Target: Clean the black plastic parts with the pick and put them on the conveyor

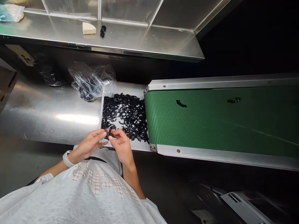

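My left hand (92,143) and my right hand (121,145) meet above the near left corner of a white tray (140,145). Between their fingertips is a small black plastic part (109,133), pinched from both sides. Its exact shape is partly hidden by the fingers. Many similar black parts (127,112) lie loose in a thin heap across the tray, just beyond my hands. A white band (67,159) circles my left wrist.
A green conveyor belt (198,124) adjoins the tray on the right, carrying two black parts (181,103). Behind the tray's left side sits a clear plastic bag (93,81) with dark contents. A steel shelf (144,39) overhead holds a cream-coloured block (89,28) and another black part (103,31).
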A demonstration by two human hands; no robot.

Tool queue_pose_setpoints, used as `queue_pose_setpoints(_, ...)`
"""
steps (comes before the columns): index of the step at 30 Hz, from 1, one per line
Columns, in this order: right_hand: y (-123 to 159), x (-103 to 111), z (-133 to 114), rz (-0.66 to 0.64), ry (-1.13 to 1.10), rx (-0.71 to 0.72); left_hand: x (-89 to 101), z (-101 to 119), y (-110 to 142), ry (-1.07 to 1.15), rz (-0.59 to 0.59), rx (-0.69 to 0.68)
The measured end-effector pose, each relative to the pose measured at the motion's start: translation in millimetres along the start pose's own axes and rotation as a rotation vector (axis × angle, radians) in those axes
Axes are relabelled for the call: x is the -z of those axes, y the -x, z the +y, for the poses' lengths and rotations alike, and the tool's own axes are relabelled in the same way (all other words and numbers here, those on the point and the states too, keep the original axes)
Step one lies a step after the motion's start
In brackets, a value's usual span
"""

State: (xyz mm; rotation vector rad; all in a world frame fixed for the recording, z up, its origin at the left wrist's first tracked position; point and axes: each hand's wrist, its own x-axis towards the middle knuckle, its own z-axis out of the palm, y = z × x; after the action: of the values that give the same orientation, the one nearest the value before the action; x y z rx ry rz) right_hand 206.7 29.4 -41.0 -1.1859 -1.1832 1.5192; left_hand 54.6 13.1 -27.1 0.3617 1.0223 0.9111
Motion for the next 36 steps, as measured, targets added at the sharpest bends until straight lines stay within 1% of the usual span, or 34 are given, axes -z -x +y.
queue_pose_setpoints(6, 10.4, -4.4, -8.6, 0.020, 0.052, 0.044, -3.8, 2.2, 0.7, -0.019, -0.018, -0.012)
queue_pose_setpoints(9, 14.2, -3.8, -13.7, 0.008, 0.057, 0.059, -4.6, 3.3, 2.0, -0.020, -0.038, -0.024)
queue_pose_setpoints(16, 12.9, -1.1, -14.1, -0.054, -0.023, 0.005, -7.0, 5.1, 6.7, -0.020, -0.074, -0.090)
queue_pose_setpoints(22, 13.6, 3.7, -15.8, -0.067, -0.098, -0.031, -6.1, 6.1, 7.6, 0.070, -0.090, -0.138)
queue_pose_setpoints(27, 11.2, 7.7, -16.2, -0.160, -0.170, -0.102, -1.9, 11.5, 10.5, 0.089, -0.179, -0.205)
queue_pose_setpoints(32, 10.8, 1.0, -14.0, -0.246, -0.236, -0.157, 1.3, 15.0, 12.8, 0.057, -0.283, -0.205)
queue_pose_setpoints(36, 14.2, 0.9, -16.8, -0.307, -0.251, -0.195, 6.3, 14.9, 13.9, 0.029, -0.303, -0.205)
